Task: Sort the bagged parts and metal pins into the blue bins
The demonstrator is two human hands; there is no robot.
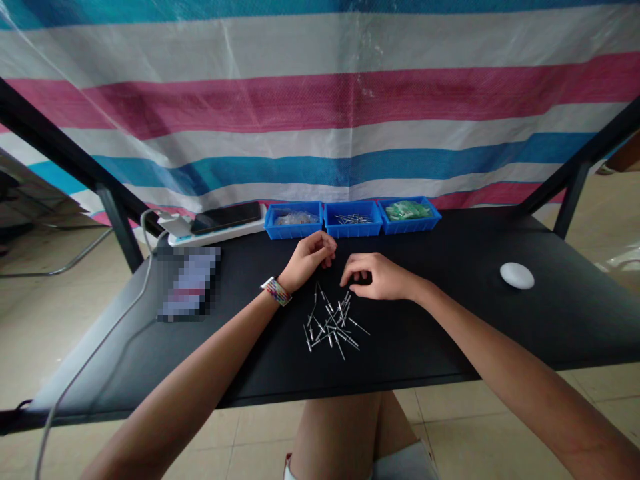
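Note:
A loose pile of several small metal rivets (333,322) lies on the black table (450,333). My left hand (309,257), with a woven band at the wrist, hovers just behind the pile with its fingers curled in; what they hold, if anything, is hidden. My right hand (376,275) rests at the pile's far right edge, fingertips bent down and pinched close to the rivets. Three blue bins stand in a row behind the hands: the left bin (293,221) with clear bags, the middle bin (353,219) with rivets, the right bin (409,215) with green parts.
A white power strip (220,233) with a dark phone (226,217) on it lies at the back left, its cable (90,360) running off the table. A blurred patch (189,283) sits left. A white oval object (517,275) lies right. A striped tarp (320,100) hangs behind.

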